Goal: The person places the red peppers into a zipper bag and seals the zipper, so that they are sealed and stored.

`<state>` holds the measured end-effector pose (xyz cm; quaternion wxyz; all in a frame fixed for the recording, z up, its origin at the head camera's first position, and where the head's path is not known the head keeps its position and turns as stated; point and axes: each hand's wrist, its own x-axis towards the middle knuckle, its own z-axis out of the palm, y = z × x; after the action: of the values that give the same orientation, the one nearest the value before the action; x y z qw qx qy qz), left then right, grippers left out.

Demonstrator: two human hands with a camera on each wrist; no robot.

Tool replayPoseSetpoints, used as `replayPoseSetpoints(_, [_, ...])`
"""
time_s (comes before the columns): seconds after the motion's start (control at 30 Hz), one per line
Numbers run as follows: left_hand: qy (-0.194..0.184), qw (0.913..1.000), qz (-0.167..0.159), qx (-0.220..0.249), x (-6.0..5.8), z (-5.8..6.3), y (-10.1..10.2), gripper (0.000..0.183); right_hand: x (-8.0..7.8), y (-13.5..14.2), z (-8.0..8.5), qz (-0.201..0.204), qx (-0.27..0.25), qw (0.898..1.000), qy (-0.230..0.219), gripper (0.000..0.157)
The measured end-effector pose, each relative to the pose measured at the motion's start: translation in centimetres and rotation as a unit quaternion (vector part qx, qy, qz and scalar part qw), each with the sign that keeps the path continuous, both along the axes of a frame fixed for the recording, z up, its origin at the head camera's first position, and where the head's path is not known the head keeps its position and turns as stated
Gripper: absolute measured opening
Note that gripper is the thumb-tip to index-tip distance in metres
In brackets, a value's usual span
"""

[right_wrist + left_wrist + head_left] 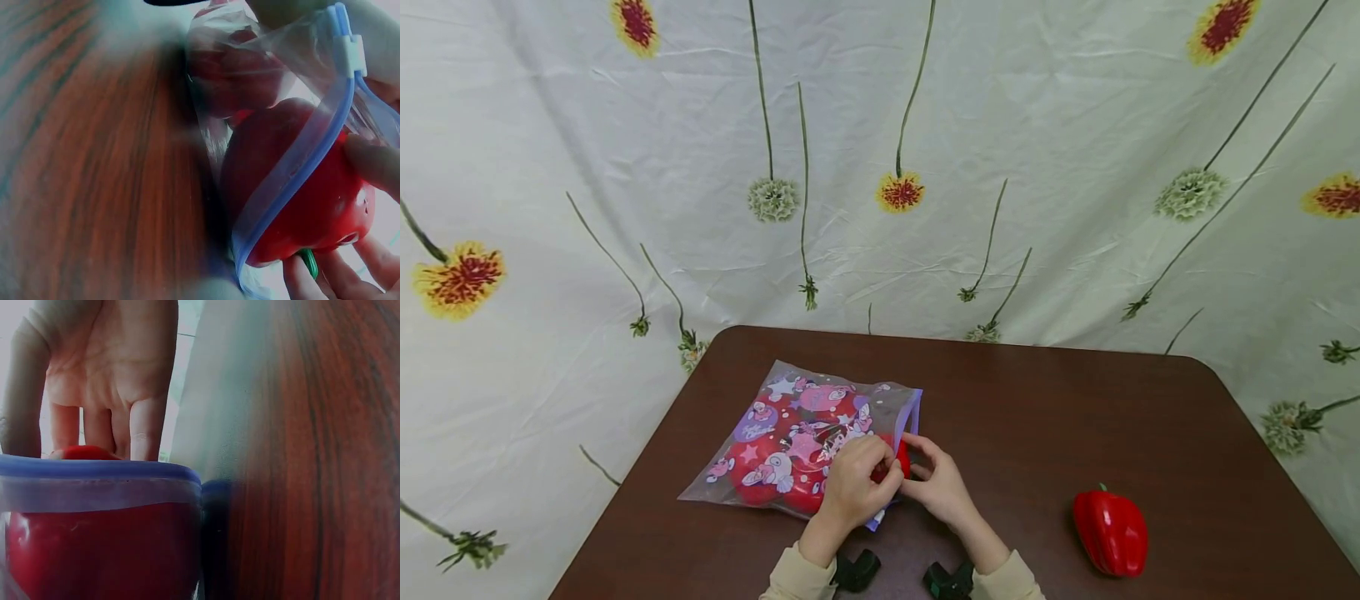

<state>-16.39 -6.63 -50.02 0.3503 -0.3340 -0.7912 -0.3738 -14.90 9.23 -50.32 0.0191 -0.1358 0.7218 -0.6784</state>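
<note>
A clear zip bag [805, 433] with pink and purple cartoon prints lies on the table, full of red things that look like bell peppers. At its right end, a red bell pepper [319, 200] with a green stem sits partly in the mouth between the purple zip edges. My left hand [856, 479] pinches the bag at this mouth, its fingers curled. From the right, my right hand [943, 483] grips the pepper, fingers near the stem. In the left wrist view, the bag's rim hides the right fingertips.
Another red bell pepper [1111, 532] lies on the dark brown table [1037, 425] to the right. A white slider [350, 56] sits on the zip. Behind the table hangs a flower-print cloth [850, 108].
</note>
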Motion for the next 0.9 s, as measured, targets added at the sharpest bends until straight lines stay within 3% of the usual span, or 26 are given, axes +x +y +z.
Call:
replayPoseSetpoints(0.27, [0.007,1.0000,-0.004,0.000,-0.1,0.0,0.0,0.012,0.0,0.1,-0.3,0.093,-0.013,0.995,0.016,0.062])
replayPoseSetpoints(0.47, [0.002,1.0000,-0.006,-0.004,0.1,0.1,0.1,0.012,0.4,-0.7,-0.3,0.061,-0.011,0.998,-0.017,0.058])
replayPoseSetpoints(0.63, [0.001,1.0000,-0.006,-0.008,0.2,0.1,0.2,0.011,1.3,-1.1,1.2,0.049,-0.017,0.998,-0.033,0.054])
replayPoseSetpoints(0.8, [0.001,0.9999,-0.010,-0.004,0.2,0.1,0.2,0.012,0.7,-0.9,-0.3,0.070,-0.035,0.996,-0.032,0.053])
replayPoseSetpoints(0.9, [0.003,0.9999,-0.009,-0.003,0.1,0.1,0.2,0.012,0.6,-1.2,-0.9,0.052,-0.021,0.998,-0.010,0.048])
